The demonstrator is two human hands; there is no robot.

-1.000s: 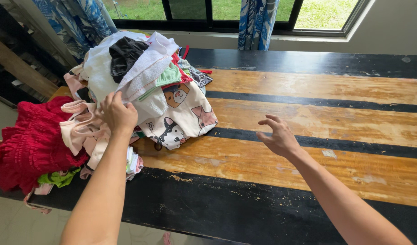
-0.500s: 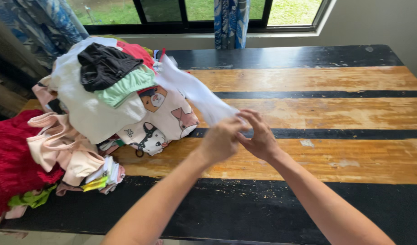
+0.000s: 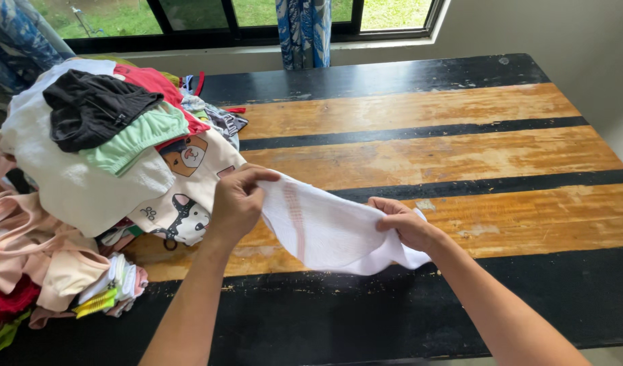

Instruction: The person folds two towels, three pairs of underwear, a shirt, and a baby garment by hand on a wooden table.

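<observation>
From the head view, both hands hold a white cloth point(image 3: 325, 227) stretched between them above the near part of the wooden desk point(image 3: 460, 149), which has black stripes. The left hand point(image 3: 235, 202) has its grip pinched on the cloth's upper left edge, just beside a heap of clothes point(image 3: 108, 169). The right hand point(image 3: 405, 222) has its grip closed on the cloth's right end, fabric bunched under the fingers. A black garment point(image 3: 94, 108) and a pale green one point(image 3: 138, 135) lie atop the heap.
</observation>
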